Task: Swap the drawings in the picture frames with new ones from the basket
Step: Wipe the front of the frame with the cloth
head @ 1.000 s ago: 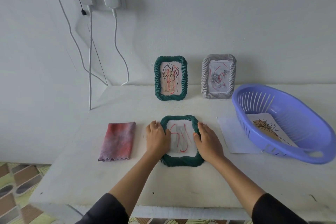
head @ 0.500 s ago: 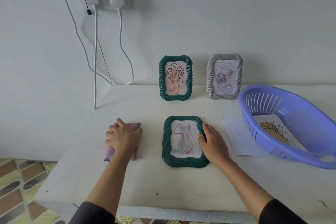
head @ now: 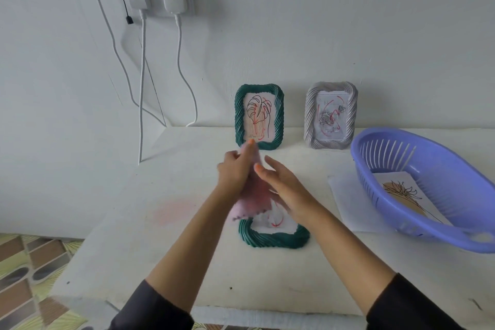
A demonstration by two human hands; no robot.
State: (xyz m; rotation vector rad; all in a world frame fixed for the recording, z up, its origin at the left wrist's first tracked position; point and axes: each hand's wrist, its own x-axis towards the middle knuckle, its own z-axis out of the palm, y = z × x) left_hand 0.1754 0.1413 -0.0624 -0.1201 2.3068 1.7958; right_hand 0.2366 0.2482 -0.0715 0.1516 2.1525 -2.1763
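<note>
Cloth (head: 250,202) is gone from table left of flat green frame (head: 273,237), now raised above frame. Left hand (head: 235,170) grips cloth. Right hand (head: 285,186) is off frame edge, fingers straight, beside cloth. Wiping probably comes next, swap pending. New drawing (head: 399,190) lies in basket (head: 388,211), right of frame.

Both hands raised together above the flat green frame (head: 276,238)

The left hand (head: 234,171) is lifted over the frame's far left corner, fingers curled round a pink cloth (head: 250,201) that hangs from it. The right hand (head: 285,190) is over the frame's far right part, fingers straight and slightly spread, palm turned toward the cloth; motion blur hides whether it touches. Both forearms, in dark sleeves (head: 150,308), reach in from the near side.
</note>
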